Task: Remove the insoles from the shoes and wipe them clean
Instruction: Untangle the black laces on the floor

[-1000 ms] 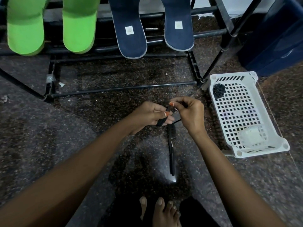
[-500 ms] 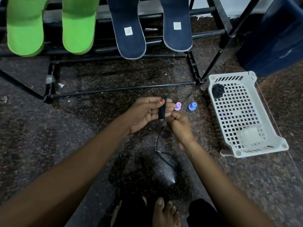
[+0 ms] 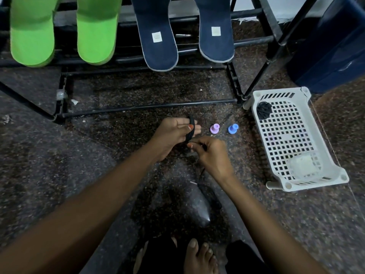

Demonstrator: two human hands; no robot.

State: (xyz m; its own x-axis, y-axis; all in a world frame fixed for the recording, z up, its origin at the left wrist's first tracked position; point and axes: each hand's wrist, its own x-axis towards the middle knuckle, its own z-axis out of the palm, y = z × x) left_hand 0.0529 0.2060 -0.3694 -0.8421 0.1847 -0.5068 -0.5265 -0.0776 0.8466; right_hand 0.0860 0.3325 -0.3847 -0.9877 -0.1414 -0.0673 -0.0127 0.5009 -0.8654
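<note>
Floor (image 3: pixel 59 175): dark speckled stone.
Rack (image 3: pixel 148 106): black tube frame at the far side, carrying the insoles.
Basket (image 3: pixel 280 91): white and perforated, on the floor right of the rack. A black bundle (image 3: pixel 263 110) lies in its far corner.
Green insoles (image 3: pixel 32 36): a pair propped on the rack bars, far left.
Navy insoles (image 3: pixel 158 36): a pair propped beside the green. We see no shoe and no cloth. We judge removal done, and cannot tell whether wiping is.
Left hand (image 3: pixel 173 135): held over the floor, fingers fairly straight and together. The cord is looped round them and the thumb presses on the loops.
Right hand (image 3: pixel 211 155): just below the left, fingers curled, thumb and forefinger pinching the cord's free run.
Cord (image 3: pixel 191 127): black, its tail dropping to the floor. We judge the step in hand is coiling it, a side job. The next move calls for carrying the free run over the left fingers while the thumb pins the loops.
Purple peg (image 3: pixel 214 128), blue peg (image 3: pixel 233 129): on the floor just right of the hands, untouched.
</note>
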